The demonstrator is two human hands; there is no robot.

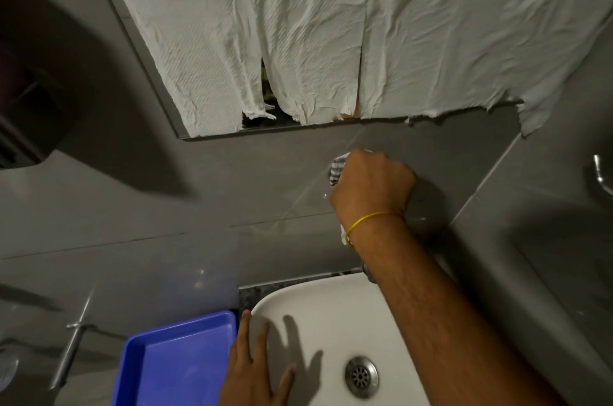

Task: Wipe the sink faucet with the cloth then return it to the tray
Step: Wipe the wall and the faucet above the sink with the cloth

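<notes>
My right hand [371, 186] is closed around a grey-and-white striped cloth [335, 170] up against the grey tiled wall above the white sink [318, 312]. The faucet is almost wholly hidden behind the hand and forearm; only a small metal piece [367, 271] shows under my forearm. My left hand [255, 365] rests flat on the sink's left rim, fingers spread, holding nothing. An empty blue tray [179, 362] sits on the counter just left of the sink.
A mirror covered with white paper towel sheets [298, 34] hangs above. A dark dispenser [26, 113] is on the left wall. Another metal tap [74, 349] is at the lower left, and a further one [600, 173] at the right edge. The sink drain [361, 375] is in view.
</notes>
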